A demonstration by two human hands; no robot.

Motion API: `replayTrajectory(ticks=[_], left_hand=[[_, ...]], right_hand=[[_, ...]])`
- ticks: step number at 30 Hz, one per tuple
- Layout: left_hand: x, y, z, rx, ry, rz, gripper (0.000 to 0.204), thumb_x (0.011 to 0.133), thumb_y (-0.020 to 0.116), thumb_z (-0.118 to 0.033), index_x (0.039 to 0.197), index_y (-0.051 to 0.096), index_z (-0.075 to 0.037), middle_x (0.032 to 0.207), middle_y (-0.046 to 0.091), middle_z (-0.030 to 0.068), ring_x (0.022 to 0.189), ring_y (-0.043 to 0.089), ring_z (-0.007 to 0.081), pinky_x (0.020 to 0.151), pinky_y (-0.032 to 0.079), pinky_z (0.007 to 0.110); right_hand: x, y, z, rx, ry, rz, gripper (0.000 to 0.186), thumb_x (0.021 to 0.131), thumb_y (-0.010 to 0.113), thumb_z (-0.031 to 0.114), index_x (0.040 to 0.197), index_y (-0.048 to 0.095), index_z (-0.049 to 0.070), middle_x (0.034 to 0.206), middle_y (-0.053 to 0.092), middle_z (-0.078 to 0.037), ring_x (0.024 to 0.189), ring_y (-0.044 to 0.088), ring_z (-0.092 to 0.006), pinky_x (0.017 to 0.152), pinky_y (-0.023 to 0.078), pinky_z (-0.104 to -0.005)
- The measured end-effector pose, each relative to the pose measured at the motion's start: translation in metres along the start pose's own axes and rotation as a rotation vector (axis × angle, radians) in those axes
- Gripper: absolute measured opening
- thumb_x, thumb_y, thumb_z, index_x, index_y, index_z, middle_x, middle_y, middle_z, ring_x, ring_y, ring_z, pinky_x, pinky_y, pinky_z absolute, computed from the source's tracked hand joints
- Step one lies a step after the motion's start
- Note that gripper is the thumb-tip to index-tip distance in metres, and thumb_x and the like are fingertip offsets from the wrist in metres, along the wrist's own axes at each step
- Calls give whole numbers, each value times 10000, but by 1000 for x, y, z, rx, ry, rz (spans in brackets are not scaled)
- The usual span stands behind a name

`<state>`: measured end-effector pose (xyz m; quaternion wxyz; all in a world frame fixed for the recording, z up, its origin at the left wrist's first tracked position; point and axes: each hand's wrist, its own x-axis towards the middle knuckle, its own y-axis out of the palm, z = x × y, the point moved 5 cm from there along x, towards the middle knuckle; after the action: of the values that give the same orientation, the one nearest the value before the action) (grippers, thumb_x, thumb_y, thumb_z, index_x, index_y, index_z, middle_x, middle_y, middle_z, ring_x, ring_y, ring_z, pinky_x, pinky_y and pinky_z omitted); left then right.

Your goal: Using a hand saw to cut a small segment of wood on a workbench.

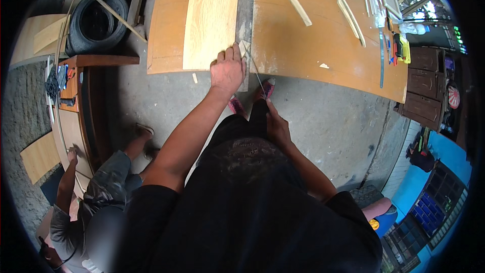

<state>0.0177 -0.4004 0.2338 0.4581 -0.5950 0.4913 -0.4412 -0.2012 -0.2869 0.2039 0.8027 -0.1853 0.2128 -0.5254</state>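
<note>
While the right hand (278,125) grips a thin, straight, dark metal tool (258,74), the left hand (228,71) holds a small, pale wooden piece (244,48) near the broad brown wooden tabletop's (323,45) front edge; shaping seems unfinished, its depth unclear.

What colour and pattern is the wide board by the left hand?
The wide board is pale tan, wood-grained; head view.

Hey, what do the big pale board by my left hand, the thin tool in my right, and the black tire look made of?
Pale board: likely wood, smooth-looking, from its streaky grain, though printed laminate is possible.
Thin tool: probably metal, given its narrow, straight, grayish line; finish unclear.
Black tire: seemingly rubber, dull-finished, from its dark ring shape.
</note>
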Motion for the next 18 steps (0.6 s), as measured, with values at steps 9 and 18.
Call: replayTrajectory(ticks=[9, 18], left_hand=[[29, -1, -5, -62, 97, 6, 547, 896, 596, -295, 1364, 526, -22, 1085, 575, 136, 1021, 570, 305, 895, 403, 443], [24, 9, -4, -74, 160, 33, 551, 928, 558, -274, 1393, 492, 14, 1087, 527, 143, 1069, 509, 298, 910, 371, 435]], right_hand=[[16, -12, 24, -10, 117, 0, 513, 992, 500, 105, 1495, 400, 137, 919, 646, -280, 868, 652, -436, 774, 506, -472], [61, 6, 24, -12, 126, 19, 503, 1011, 471, 146, 1507, 388, 154, 899, 637, -297, 813, 643, -462, 714, 509, -493]])
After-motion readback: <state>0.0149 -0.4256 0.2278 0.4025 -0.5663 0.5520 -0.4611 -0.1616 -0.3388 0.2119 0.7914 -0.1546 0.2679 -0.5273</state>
